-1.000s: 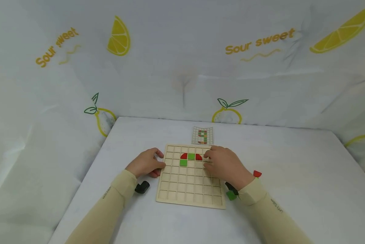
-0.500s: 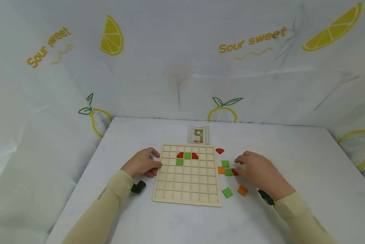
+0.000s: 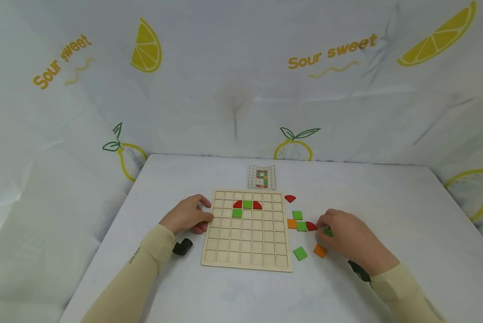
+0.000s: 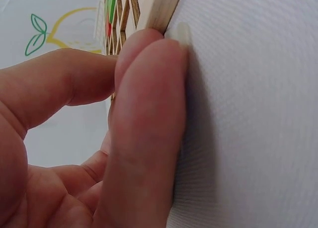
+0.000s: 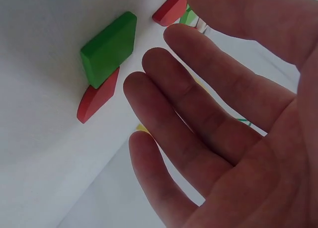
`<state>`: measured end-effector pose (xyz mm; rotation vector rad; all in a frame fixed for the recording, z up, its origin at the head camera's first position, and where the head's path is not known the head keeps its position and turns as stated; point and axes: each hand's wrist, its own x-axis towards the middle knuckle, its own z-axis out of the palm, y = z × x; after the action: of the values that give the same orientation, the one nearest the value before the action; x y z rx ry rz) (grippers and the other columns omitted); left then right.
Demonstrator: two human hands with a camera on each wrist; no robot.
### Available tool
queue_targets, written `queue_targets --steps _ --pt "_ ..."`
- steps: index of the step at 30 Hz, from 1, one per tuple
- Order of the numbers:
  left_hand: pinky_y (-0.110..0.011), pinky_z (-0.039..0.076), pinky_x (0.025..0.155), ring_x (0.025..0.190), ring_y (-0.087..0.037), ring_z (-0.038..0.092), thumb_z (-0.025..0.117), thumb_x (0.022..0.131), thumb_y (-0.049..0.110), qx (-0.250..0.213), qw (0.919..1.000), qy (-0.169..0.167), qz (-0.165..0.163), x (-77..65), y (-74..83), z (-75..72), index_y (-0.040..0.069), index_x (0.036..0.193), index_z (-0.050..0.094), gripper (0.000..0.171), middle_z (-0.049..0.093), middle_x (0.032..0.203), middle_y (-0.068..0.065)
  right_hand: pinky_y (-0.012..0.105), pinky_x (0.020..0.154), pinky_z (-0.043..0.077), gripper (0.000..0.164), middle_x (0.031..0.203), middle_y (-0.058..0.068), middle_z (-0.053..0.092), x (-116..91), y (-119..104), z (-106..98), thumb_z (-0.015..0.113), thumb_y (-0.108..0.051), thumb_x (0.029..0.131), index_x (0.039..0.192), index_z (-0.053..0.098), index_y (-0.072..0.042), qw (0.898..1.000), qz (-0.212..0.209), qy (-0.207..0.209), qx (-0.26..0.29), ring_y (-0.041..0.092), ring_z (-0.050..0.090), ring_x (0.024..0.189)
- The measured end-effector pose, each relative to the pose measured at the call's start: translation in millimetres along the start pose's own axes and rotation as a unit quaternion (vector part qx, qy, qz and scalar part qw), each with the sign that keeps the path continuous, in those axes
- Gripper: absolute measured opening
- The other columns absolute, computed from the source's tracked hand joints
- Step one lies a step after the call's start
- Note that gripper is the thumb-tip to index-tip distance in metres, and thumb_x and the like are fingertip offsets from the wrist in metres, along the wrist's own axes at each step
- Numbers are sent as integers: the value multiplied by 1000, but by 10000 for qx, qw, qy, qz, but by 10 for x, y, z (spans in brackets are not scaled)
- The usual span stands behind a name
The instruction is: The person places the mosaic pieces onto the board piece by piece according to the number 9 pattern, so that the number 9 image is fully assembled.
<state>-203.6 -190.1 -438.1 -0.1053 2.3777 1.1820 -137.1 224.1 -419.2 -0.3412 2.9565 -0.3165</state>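
A wooden grid board carries a red quarter-circle piece, a green square, another red quarter-circle piece and a second green square. My left hand holds the board's left edge between thumb and fingers. Right of the board, my right hand is low over the table beside a red quarter-circle piece. Its fingers are loosely bent, holding nothing visible. A green square lies partly hidden under this hand; the right wrist view shows a green square with a red piece behind it.
Loose pieces lie between board and right hand: an orange square, green squares, another orange square and a red quarter-circle. A small pattern card lies behind the board. White cloth rises behind the table.
My right hand has moved from the board's right side out to the loose pieces, then slightly farther right and nearer. My left hand stays at the board's edge. The view has shifted slightly.
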Motion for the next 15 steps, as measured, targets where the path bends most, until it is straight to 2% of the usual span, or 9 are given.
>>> queue_targets --steps 2,6,15 --pt "-30 66 65 68 -20 73 76 96 16 14 10000 -1 -2 1 6 -1 9 131 60 39 71 90 -12 41 79 62 3 94 -4 69 -21 -2 12 80 -19 92 92 78 -17 10000 -28 46 -7 15 59 82" --pt "-30 66 65 67 -19 73 76 96 15 31 10000 9 -20 0 12 0 9 131 60 39 71 89 -12 34 72 57 7 90 -6 66 -39 -13 30 79 -18 91 85 76 -19 9998 -132 99 -78 13 56 78" --pt "-30 66 65 68 -20 73 76 96 15 -8 10000 19 -19 16 -11 8 9 130 61 38 71 90 -12 40 76 60 9 92 0 67 110 -18 42 78 -19 92 91 77 -10 9997 -128 126 -163 17 58 79"
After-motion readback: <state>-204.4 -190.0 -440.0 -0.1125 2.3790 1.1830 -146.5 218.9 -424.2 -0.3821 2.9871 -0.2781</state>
